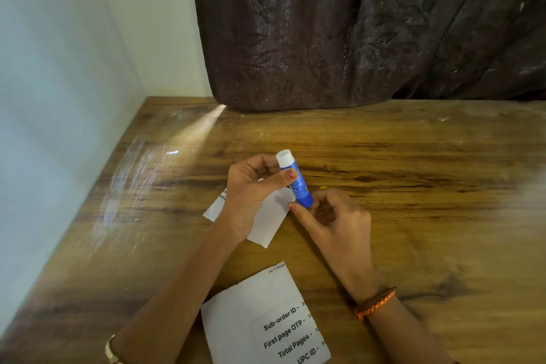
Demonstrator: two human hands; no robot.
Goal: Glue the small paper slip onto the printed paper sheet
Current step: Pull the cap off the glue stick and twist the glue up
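Hands meet over the wooden table (413,174): the left hand (251,195) pinches the blue glue stick (298,183) near its white cap, the right hand (334,216) grips its lower end. Under the left hand lies the small paper slip (270,221). Nearer the person lies the printed paper sheet (260,319).

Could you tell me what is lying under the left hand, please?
The small paper slip lies on the table under the left hand; its middle and most print are covered.
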